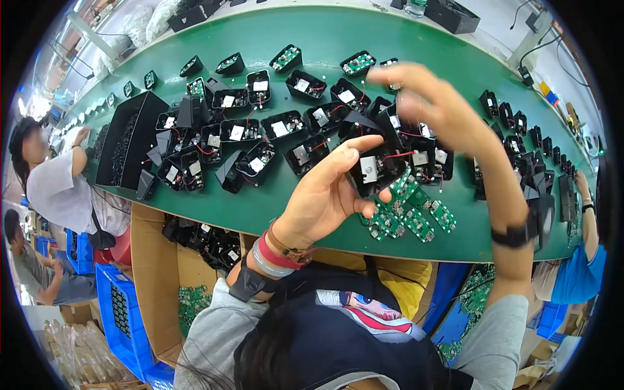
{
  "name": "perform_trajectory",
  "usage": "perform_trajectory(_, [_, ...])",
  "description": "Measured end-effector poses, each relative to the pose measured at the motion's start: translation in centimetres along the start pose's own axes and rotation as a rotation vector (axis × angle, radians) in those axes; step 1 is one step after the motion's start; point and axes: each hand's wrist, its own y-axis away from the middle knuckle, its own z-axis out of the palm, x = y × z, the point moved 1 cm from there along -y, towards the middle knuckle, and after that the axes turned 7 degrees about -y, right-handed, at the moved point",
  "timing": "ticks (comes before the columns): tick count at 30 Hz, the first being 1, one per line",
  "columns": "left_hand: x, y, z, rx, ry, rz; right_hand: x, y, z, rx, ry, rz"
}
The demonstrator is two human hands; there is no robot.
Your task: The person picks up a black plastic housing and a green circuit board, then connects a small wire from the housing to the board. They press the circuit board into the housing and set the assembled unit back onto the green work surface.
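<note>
My left hand (pixel 325 192) grips a black plastic housing (pixel 385 170) from its left side, thumb along the upper rim and fingertips under it. Inside that housing sits a pale square part with a red wire running off to the right. Above and to the right of it, my right hand (pixel 432 104) is raised over other housings. Motion blurs its fingers, but they look spread, with nothing visible between them. Loose green circuit boards (pixel 416 221) lie in a pile on the table just below the held housing.
The green table (pixel 260 214) carries several open housings (pixel 283 125) with wires. A large black bin (pixel 140 107) stands at left. In front are a cardboard box (pixel 153 260) with housings and boards, and a blue crate (pixel 110 286). Co-workers sit at left (pixel 55 162) and right (pixel 582 273).
</note>
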Motion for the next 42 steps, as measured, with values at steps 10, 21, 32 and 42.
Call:
perform_trajectory(10, [-0.6, 1.6, 0.6, -0.065, 0.108, -0.029, 13.2, -1.1, -2.7, 0.043, 0.192, 0.4])
perform_trajectory(21, [-1.9, 1.4, 1.7, 0.161, -0.245, -0.021, -2.4, 13.8, 1.4, 0.549, 0.142, 0.529])
perform_trajectory(32, [-4.3, -0.3, 4.7, -0.029, -0.384, -0.063, -1.2, 19.9, 8.3, 0.622, 0.357, 0.765])
perform_trajectory(42, [-4.9, -0.4, 4.7, -0.035, -0.385, -0.004, -4.6, 19.1, 7.3, 0.867, -0.861, 0.586])
